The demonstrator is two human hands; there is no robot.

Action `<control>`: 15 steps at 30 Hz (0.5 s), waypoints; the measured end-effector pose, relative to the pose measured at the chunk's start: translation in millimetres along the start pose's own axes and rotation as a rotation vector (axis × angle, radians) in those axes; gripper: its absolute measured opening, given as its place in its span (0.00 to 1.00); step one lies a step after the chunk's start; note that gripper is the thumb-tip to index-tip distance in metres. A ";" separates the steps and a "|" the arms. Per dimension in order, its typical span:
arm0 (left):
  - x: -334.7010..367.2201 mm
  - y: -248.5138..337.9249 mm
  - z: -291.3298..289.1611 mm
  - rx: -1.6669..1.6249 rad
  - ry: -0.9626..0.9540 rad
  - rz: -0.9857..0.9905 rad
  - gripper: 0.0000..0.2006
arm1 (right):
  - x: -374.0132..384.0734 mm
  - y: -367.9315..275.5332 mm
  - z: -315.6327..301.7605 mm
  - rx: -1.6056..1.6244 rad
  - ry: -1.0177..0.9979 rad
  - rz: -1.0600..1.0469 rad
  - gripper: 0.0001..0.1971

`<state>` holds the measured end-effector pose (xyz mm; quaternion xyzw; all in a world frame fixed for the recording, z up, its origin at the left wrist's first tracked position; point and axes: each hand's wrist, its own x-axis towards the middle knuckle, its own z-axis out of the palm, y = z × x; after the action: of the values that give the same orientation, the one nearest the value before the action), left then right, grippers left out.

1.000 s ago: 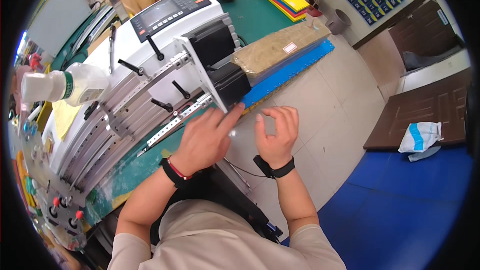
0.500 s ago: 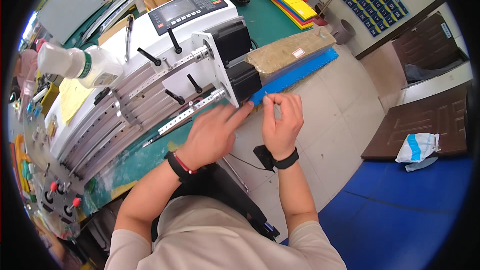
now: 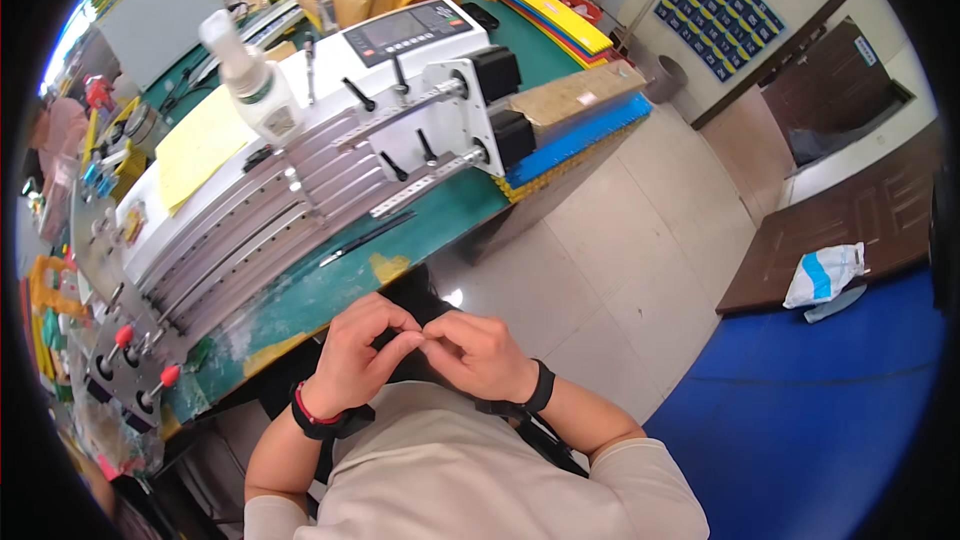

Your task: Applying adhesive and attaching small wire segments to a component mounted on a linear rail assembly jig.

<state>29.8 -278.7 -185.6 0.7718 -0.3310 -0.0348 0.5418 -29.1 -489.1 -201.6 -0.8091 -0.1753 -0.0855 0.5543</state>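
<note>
two hands, the left hand (image 3: 352, 355) and the right hand (image 3: 485, 355), meet at the fingertips, thumbs and fingers drawn narrow; i cannot tell whether anything small is pinched between them. they are held close to the torso, just off the front edge of the worktop (image 3: 300, 305).

one slim dark tool (image 3: 365, 240) lies beyond them, near that front edge, its long axis roughly along the edge and its pale tip toward the left end.

one machine (image 3: 305, 165) sits behind the tool, its rails also running lengthwise along the front edge. it carries four black levers (image 3: 393, 167), two black motor blocks (image 3: 515, 138) at its right end and two red knobs (image 3: 169, 376) at its left.

one bottle (image 3: 265, 95) stands by the rails, beside one yellow sheet (image 3: 200, 155).
</note>
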 end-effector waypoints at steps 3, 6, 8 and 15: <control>-13.2 -0.1 -16.0 -0.003 0.019 -0.014 0.04 | 8.7 -9.9 14.8 -0.014 0.010 -0.016 0.04; -9.2 -0.4 -22.3 -0.031 0.081 0.064 0.04 | 19.9 -19.3 17.4 -0.041 0.004 0.035 0.04; -7.7 -3.6 -26.4 -0.058 0.110 0.079 0.04 | 29.0 -20.9 19.1 -0.058 0.003 0.022 0.03; 15.5 -6.4 -26.5 -0.233 0.230 -0.084 0.09 | 45.2 -16.8 17.3 0.058 0.162 0.230 0.02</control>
<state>55.8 -264.5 -175.5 0.7159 -0.2281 -0.0070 0.6599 5.3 -459.1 -178.4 -0.7979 -0.0384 -0.0812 0.5961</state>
